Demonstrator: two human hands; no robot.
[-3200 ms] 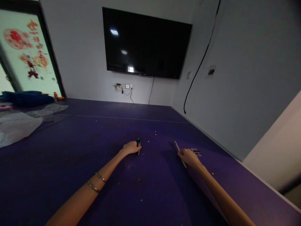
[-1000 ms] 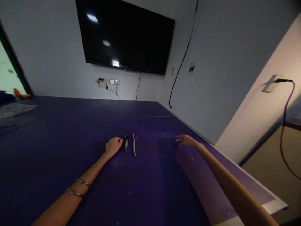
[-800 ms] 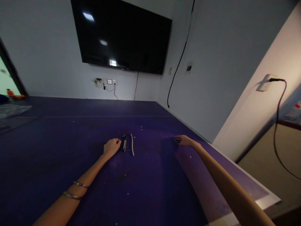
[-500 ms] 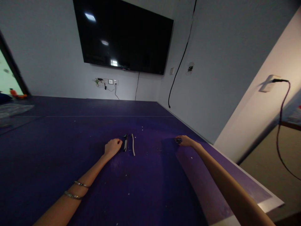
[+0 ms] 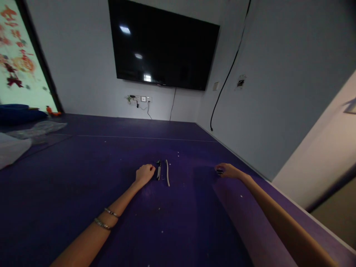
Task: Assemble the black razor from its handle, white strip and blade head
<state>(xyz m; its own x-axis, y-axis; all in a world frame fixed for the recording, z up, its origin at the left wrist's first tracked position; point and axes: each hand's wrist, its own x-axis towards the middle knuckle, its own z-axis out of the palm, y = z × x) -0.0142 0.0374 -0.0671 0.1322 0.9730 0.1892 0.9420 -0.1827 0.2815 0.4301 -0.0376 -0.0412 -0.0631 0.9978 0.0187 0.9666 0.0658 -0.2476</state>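
Note:
My left hand point(image 5: 145, 174) is closed in a fist on the purple table top; nothing shows in it. Just right of it lies a slim black and silver tool point(image 5: 158, 170), its exact kind too small to tell. Beside that is a thin, slightly bent whitish strip point(image 5: 167, 173). Farther right, my right hand point(image 5: 229, 171) has its fingers closed round a small dark object with light stripes point(image 5: 219, 171), low over or on the table; the fingers partly cover it.
The purple surface point(image 5: 125, 230) reaches to the walls, with small white bits scattered on it. Clear plastic wrapping point(image 5: 41, 128) and a dark blue item point(image 5: 20, 114) lie at the left. A black cable point(image 5: 222, 89) hangs by the right wall. A television point(image 5: 167, 44) is mounted ahead.
The view has turned left, so everything sits farther right and more of the left side shows. Both hands keep about the same places beside the things on the table.

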